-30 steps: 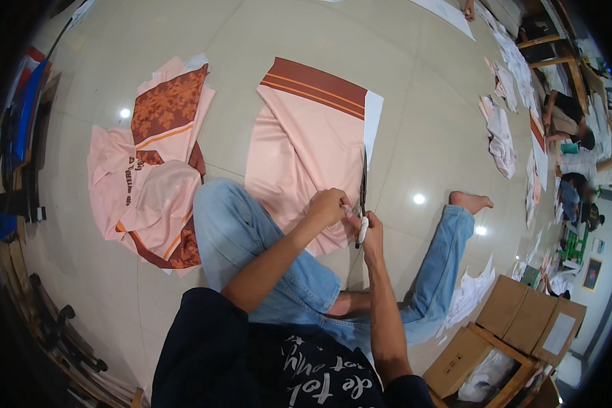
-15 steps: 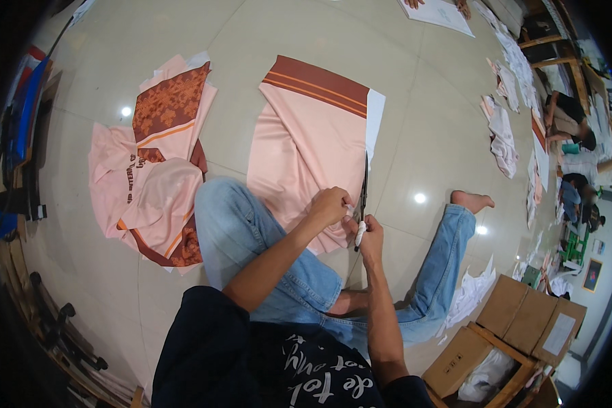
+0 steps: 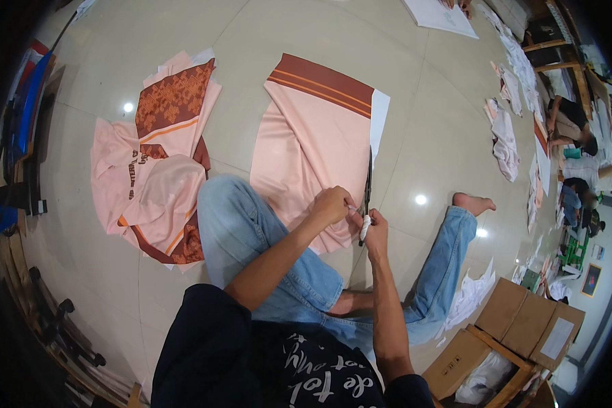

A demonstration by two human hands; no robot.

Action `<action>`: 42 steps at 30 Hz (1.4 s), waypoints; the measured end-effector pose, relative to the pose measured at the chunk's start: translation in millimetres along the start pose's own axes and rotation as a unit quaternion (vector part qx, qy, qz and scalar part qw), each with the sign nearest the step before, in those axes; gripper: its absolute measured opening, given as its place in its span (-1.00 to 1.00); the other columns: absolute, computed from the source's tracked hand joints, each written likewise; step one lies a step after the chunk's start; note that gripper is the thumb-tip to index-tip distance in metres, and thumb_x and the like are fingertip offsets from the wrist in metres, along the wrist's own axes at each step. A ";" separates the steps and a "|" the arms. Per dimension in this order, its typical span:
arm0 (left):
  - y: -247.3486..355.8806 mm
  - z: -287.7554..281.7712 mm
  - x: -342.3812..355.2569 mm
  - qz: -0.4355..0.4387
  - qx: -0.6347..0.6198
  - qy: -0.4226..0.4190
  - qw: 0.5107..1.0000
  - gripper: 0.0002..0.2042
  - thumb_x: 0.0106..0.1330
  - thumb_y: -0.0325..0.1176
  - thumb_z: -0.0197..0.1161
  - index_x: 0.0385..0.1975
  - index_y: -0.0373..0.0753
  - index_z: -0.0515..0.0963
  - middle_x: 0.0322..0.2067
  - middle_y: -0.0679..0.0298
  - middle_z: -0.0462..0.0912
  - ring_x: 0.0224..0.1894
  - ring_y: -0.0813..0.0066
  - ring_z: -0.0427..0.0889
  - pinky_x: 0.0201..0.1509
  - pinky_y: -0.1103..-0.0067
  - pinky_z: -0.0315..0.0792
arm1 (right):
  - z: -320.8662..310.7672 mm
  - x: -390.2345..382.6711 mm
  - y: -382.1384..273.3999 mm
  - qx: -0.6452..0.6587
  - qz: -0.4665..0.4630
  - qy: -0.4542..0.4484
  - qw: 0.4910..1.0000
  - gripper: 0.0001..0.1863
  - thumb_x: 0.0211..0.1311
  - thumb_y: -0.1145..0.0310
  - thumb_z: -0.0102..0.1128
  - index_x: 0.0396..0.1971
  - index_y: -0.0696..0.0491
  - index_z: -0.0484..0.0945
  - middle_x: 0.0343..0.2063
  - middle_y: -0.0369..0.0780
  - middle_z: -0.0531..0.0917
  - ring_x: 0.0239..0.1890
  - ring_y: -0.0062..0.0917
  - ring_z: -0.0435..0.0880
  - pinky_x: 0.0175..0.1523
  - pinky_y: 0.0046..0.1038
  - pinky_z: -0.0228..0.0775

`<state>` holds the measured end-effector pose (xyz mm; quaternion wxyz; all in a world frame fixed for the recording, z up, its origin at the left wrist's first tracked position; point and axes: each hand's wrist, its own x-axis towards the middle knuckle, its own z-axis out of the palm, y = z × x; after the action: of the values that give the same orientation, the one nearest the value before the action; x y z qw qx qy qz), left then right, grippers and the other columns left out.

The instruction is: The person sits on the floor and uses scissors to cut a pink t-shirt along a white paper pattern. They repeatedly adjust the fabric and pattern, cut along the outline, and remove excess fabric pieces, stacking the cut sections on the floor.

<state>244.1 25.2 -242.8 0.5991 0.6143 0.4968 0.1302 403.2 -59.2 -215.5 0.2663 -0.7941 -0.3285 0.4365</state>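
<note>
A pink fabric panel [image 3: 285, 149] with a brown, orange-striped band [image 3: 323, 86] lies on the floor before me. White paper [image 3: 380, 115] shows past its right edge. My right hand [image 3: 377, 236] is closed around the white-wrapped handles of long dark scissors [image 3: 368, 187]. Their blades point away from me, along the panel's right edge. Beside the scissors, my left hand [image 3: 333, 207] pinches the near part of the panel, its fingers close to my right hand. Whether the blades are apart is hard to make out.
At left lies a heap of pink and brown patterned fabric pieces [image 3: 166, 173]. My bent knee [image 3: 228, 204] rests between heap and panel. Cardboard boxes [image 3: 500, 309] stand at lower right, near white scraps [image 3: 470, 296]. Fabric pieces [image 3: 502, 139] and seated people [image 3: 570, 126] are far right.
The scissors and my right hand have moved slightly away from me along the panel's edge. My left hand keeps its pinch. The whole view has shifted a little.
</note>
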 end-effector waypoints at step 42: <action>3.5 0.0 -2.0 -0.007 0.010 0.010 1.000 -0.77 0.15 -0.49 0.26 -0.31 -0.04 0.82 -0.29 0.18 0.81 -0.17 0.17 0.77 -0.01 0.36 0.62 | 8.1 62.9 -73.8 -0.001 0.000 -0.020 1.000 -0.52 0.07 0.08 0.65 -0.59 -0.01 0.44 -0.74 -0.39 0.44 -0.72 -0.68 0.39 -0.57 -0.55 0.21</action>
<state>244.7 24.4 -238.9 0.5887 0.6157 0.5080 0.1271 400.1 36.8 -199.6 0.2589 -0.7856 -0.3341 0.4519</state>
